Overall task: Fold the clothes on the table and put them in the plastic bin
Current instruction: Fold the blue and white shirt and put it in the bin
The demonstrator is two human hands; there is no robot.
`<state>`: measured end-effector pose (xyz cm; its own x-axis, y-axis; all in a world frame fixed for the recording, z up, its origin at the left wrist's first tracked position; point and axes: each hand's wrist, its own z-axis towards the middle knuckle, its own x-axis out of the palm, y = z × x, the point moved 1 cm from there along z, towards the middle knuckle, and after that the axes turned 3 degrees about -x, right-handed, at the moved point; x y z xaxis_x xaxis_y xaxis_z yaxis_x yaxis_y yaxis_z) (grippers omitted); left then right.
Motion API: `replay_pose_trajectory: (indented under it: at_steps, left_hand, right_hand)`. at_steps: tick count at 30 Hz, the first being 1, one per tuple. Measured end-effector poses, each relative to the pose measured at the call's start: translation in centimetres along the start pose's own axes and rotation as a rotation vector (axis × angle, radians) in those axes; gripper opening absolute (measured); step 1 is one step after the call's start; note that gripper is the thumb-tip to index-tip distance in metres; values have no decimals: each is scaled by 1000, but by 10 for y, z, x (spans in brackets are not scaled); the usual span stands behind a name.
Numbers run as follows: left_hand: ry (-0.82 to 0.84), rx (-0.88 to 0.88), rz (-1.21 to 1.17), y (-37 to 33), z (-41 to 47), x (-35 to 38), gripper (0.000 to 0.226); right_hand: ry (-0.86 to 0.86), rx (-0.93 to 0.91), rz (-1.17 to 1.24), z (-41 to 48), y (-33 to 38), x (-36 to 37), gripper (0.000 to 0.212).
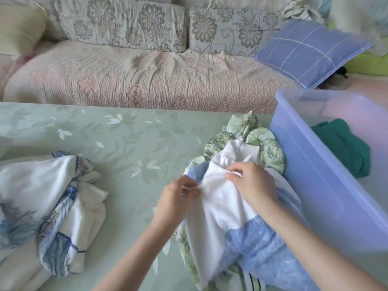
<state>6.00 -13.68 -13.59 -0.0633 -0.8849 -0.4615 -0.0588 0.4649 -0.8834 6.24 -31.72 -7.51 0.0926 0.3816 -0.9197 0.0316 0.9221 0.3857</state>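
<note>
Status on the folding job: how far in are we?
Done: one green garment lies in the plastic bin. In hand: the left hand and right hand both pinch the white-and-blue garment, crumpled on top of a leaf-print garment beside the bin. Left: those two and the blue-print pile at the table's left, all unfolded.
</note>
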Motion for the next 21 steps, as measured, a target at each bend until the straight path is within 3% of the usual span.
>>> replay_pose_trajectory:
  at_steps: [5,10,17,21]
  left_hand:
    - [-192,61,-95,12,-12,-36,8]
    - [-274,27,-158,29,-65,-67,6]
    - [-365,18,-97,29,-148,-112,23]
    - [-250,-52,-330,39,-177,-115,36]
  right_hand:
    - [-124,-114,130,-8,39,18,18]
    - [-136,-202,298,-47,72,22,15]
    - [10,-386,446,-116,101,16,13]
    - [56,-467,470,-157,113,23,22]
